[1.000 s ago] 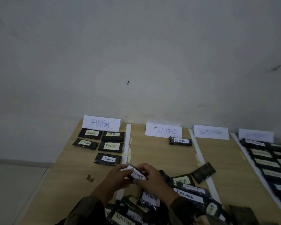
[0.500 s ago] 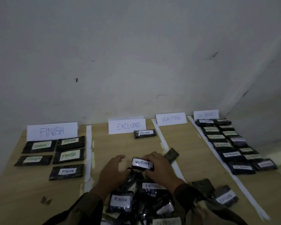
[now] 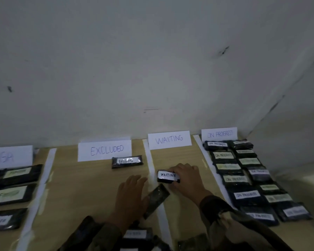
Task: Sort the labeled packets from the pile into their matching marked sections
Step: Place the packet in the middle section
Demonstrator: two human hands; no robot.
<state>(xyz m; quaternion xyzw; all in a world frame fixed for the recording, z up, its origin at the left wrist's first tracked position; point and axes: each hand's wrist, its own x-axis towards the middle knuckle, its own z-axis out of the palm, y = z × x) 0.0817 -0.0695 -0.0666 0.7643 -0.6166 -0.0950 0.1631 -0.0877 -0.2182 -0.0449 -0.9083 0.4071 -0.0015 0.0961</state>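
Right grip (image 3: 187,180) curled round WAITING packet (image 3: 168,175), covering its right end. Label up, legible. Packet long axis runs left-right, parallel to WAITING sign (image 3: 169,140). Packet lies just inside left edge of WAITING section, beside tape divider (image 3: 150,160). Sign is straight ahead, away from me. Contact with bench (image 3: 179,160): cannot tell. Left grip (image 3: 130,194) wide, fingers straight, holding nothing, in EXCLUDED lane, edge against unlabeled dark packet (image 3: 157,199). Judgement: right side nearer; set-down needs short forward travel toward sign, axis unchanged, clear of tape.
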